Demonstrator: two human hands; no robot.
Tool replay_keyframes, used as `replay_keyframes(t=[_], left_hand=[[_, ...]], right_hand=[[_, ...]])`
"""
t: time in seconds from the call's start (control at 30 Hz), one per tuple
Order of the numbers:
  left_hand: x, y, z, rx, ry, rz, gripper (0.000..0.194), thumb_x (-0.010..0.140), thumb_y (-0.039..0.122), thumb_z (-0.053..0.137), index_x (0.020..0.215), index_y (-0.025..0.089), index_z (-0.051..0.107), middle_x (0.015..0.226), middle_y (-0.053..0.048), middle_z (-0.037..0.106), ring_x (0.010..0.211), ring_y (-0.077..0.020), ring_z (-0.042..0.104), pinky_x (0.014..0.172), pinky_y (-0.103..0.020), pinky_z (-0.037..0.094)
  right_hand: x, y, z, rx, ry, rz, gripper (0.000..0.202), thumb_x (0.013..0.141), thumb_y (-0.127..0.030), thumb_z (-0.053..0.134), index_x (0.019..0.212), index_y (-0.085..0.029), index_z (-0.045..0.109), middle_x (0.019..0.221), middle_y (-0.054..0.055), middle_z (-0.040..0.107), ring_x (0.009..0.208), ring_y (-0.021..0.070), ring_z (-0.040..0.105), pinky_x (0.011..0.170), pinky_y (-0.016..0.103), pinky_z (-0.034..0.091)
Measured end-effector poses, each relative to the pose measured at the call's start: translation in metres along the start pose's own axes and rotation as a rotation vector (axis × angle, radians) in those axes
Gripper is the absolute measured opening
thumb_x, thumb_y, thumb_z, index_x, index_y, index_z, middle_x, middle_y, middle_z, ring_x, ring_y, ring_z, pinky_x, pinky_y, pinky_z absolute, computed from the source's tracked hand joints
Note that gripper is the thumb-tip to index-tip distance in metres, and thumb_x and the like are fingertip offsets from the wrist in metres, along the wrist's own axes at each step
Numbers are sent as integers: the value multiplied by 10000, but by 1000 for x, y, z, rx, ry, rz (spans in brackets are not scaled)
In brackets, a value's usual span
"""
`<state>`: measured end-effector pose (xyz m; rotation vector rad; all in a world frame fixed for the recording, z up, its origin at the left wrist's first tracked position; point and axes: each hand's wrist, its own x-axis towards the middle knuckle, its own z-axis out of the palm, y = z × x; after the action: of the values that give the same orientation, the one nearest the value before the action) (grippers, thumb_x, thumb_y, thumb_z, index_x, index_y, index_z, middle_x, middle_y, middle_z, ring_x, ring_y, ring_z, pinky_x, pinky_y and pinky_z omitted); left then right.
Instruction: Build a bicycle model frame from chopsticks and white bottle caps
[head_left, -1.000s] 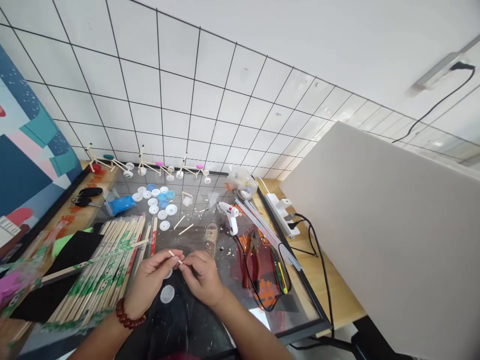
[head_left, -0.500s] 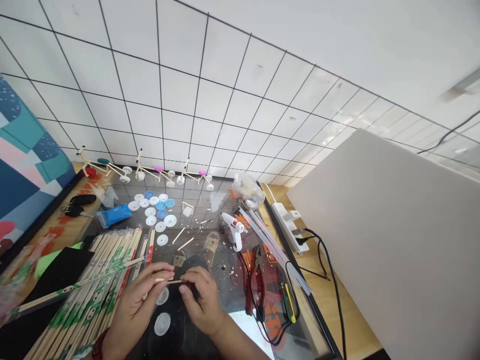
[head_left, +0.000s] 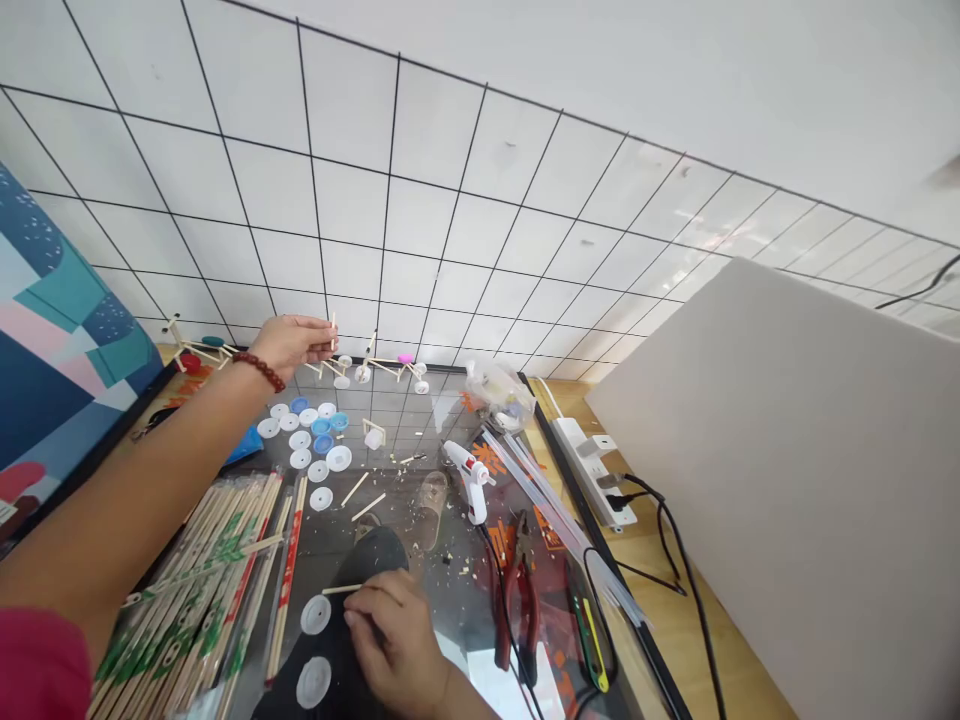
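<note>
My left hand reaches to the far edge of the glass tabletop, its fingers closed on a short wooden stick piece held upright. Around it stand small stick-built tricycle-like models with round plastic wheels; one with a pink seat is just to its right, another with a dark green seat to its left. My left hand partly hides the model in the middle. Close to me, my right hand pinches another short wooden stick, which points left. Two white plastic discs lie beside that hand.
Packaged chopsticks cover the left front. White and blue discs lie mid-table near a small stick frame. To the right are a glue gun, pliers, clear glue sticks and a power strip.
My left hand has left my right hand and stretched forward to the models, carrying a stick piece. My right hand has shifted slightly down, still holding its stick.
</note>
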<state>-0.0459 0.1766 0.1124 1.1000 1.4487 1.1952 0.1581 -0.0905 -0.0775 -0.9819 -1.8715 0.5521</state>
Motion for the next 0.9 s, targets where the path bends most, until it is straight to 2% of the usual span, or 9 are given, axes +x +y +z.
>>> replay_keyframes(t=[0.1, 0.2, 0.37, 0.5, 0.6, 0.67, 0.7, 0.8, 0.9], left_hand=[[44, -5, 7, 45, -8, -85, 298, 762, 234, 914, 858, 54, 696, 764, -82, 705, 738, -164, 665, 877, -422, 607], [69, -10, 10, 90, -29, -167, 260, 656, 179, 944, 709, 139, 693, 647, -58, 670, 662, -189, 645, 762, -416, 614], [94, -15, 18, 103, -136, -247, 251, 586, 122, 940, 660, 175, 706, 633, -60, 682, 630, -203, 639, 711, -409, 597], [100, -16, 25, 81, -197, -278, 236, 616, 102, 934, 717, 158, 729, 649, -52, 667, 626, -180, 602, 726, -402, 584], [85, -8, 25, 21, -159, -219, 172, 722, 105, 871, 756, 135, 706, 683, -29, 630, 646, -132, 564, 766, -343, 568], [63, -1, 19, -44, -105, -99, 148, 809, 164, 829, 848, 113, 695, 753, -23, 630, 697, -115, 572, 825, -331, 554], [48, 2, 15, -53, -133, -75, 167, 865, 202, 795, 942, 87, 702, 802, -18, 632, 743, -101, 593, 870, -318, 534], [-2, 4, -3, 52, -208, -90, 240, 928, 134, 660, 1137, 21, 693, 819, -17, 626, 778, -102, 619, 881, -335, 505], [-51, -13, -20, 218, -327, -112, 314, 818, 223, 772, 1093, 75, 750, 808, -45, 696, 708, -149, 640, 757, -339, 542]], right_hand=[[-3, 5, 3, -17, -18, -26, 134, 953, -237, 601, 1033, -287, 695, 835, 24, 767, 709, 188, 706, 683, 319, 533], [-6, 13, 11, -13, -9, -30, 131, 950, -256, 613, 1046, -292, 694, 827, 27, 763, 701, 190, 713, 681, 323, 550], [-11, 27, 22, -11, 38, -67, 109, 962, -307, 622, 1039, -296, 698, 782, 13, 756, 637, 177, 701, 638, 310, 542], [-8, 25, 18, 3, 32, -55, 114, 974, -307, 617, 1052, -294, 699, 796, 11, 763, 660, 172, 706, 647, 306, 539], [-3, 16, 10, 21, 11, -29, 138, 972, -278, 615, 1081, -295, 697, 835, 12, 777, 709, 178, 716, 689, 320, 551], [0, 9, 3, 32, -8, -8, 159, 972, -265, 612, 1100, -292, 702, 865, 20, 783, 739, 184, 716, 709, 334, 556], [1, 6, -1, 42, -13, 5, 164, 975, -263, 610, 1105, -289, 706, 878, 26, 784, 749, 186, 715, 712, 339, 556], [4, 0, -10, 86, 24, 117, 165, 998, -229, 596, 1090, -275, 725, 910, 44, 779, 803, 191, 720, 746, 342, 565], [7, -1, -13, 173, 156, 214, 168, 1014, -205, 593, 1085, -252, 736, 951, 62, 766, 858, 185, 728, 765, 313, 579]])
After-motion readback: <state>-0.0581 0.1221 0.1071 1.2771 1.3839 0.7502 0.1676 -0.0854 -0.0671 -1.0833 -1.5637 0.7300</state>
